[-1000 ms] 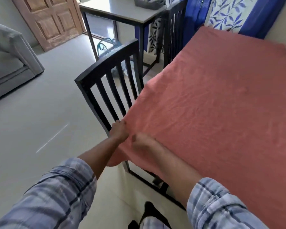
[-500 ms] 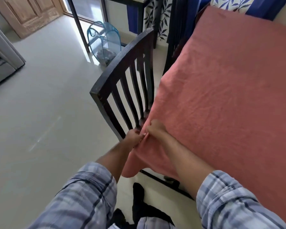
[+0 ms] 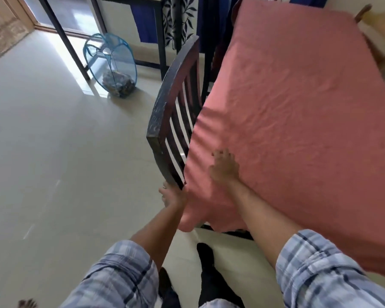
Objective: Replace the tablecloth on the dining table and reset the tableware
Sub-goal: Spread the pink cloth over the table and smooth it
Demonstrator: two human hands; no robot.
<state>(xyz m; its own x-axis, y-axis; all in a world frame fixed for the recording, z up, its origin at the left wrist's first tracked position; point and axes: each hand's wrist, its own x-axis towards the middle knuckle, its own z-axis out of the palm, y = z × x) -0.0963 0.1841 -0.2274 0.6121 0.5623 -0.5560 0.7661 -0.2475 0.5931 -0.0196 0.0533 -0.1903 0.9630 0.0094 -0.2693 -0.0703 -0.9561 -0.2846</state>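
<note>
Tablecloth (image 3: 298,130), soft and wrinkled, lay over the tabletop, its near-left corner drooping. My right hand (image 3: 223,167) pressed flat and spread on it; my left hand (image 3: 172,196) met the hanging edge, grip unclear. I judged it light, best pinched there. A dark chair (image 3: 171,112) crowded the left side.

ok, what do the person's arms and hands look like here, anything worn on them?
The left sleeve and right sleeve are plaid, pale blue and white with darker blue lines, pushed up to about the elbow and bare below that. The left hand and right hand are bare: no gloves, and no watch, ring or wristband visible.
</note>
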